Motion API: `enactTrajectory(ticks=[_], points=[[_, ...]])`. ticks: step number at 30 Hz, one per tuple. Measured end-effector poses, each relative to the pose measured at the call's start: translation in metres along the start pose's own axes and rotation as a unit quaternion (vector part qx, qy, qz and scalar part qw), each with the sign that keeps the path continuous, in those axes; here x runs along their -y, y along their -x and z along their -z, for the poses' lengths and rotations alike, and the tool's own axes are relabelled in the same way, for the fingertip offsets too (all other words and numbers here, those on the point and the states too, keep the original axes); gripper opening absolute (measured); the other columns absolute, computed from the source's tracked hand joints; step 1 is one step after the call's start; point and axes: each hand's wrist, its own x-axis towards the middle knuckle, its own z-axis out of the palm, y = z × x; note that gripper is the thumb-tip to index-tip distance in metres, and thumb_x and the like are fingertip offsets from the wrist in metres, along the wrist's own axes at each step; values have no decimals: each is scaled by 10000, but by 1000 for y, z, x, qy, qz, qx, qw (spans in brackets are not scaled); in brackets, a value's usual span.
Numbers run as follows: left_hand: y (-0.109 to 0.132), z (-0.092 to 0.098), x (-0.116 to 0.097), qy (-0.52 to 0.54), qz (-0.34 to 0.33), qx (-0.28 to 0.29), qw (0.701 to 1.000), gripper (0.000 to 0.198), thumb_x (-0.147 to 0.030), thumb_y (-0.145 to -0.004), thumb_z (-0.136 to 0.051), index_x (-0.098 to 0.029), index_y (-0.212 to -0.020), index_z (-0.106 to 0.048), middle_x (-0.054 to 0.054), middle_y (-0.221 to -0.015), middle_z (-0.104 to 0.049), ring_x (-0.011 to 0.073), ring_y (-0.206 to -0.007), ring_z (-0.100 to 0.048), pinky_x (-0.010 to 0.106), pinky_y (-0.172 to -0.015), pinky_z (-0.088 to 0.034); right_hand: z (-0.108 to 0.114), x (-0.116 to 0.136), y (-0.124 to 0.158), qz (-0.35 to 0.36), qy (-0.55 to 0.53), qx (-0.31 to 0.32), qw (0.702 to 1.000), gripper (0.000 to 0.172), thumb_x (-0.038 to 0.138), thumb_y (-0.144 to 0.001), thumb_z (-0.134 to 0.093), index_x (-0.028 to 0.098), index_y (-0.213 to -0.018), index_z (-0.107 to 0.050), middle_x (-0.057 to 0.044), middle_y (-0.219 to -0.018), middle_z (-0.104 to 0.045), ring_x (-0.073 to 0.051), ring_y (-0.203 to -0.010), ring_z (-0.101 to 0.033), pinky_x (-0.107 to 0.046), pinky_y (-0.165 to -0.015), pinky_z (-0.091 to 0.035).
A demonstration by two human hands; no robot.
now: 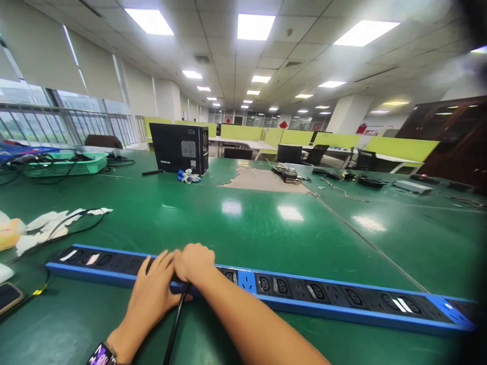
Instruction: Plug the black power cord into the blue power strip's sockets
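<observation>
A long power strip [315, 309] with a blue frame and black socket faces lies across the green table in front of me. My left hand [154, 286] is closed over its left half, with the fingers across the top and the thumb by the front side. Right beside it, my right hand [196, 261] is made into a fist on the strip's sockets. From beneath this fist a black power cable [175, 324] runs down toward me. The cable's end is hidden by my hands.
White gloves [53, 225] and a phone [9, 296] lie at the left. A green basket [68, 165] of cables, a black computer tower [178, 147] and blue-white gloves [188, 176] stand farther back. Loose electronic parts [289, 175] lie at the far right.
</observation>
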Motion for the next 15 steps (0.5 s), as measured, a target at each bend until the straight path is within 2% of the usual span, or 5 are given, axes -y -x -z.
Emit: enactTrajectory(ticks=[5, 9, 13, 15], points=[[-2, 1, -3, 18, 24, 1, 1000, 572, -210, -596, -642, -210, -1168, -604, 107, -1233, -639, 335, -1200, -526, 529, -1047, -301, -10, -10, 4, 15, 22, -15, 1000, 481, 358, -908, -316, 113, -958, -727, -200, -1021, -707, -304, -943, -682, -415, -771, -522], [-4, 3, -6, 36, 32, -4, 999, 568, -198, -576, -619, -208, -1144, -608, 99, -1194, -655, 326, -1150, -552, 523, -1037, -318, -15, -8, 3, 31, 35, -19, 999, 485, 331, -904, -304, 115, -910, -737, -196, -965, -717, -311, -906, -689, -425, -753, -520], [-3, 5, -8, 51, 33, 7, 998, 503, -202, -621, -583, -211, -1123, -604, 89, -1165, -665, 300, -1136, -560, 510, -1032, -334, -20, -5, 3, 28, 38, -29, 998, 489, 325, -908, -295, 109, -904, -734, -210, -953, -714, -297, -895, -691, -415, -752, -513], [-2, 6, -9, 64, 31, 12, 997, 530, -212, -634, -574, -205, -1164, -579, 100, -1190, -654, 295, -1159, -551, 517, -1038, -333, -21, -4, 4, 17, 32, -37, 999, 494, 348, -907, -303, 109, -894, -735, -207, -938, -717, -300, -884, -692, -415, -747, -511]])
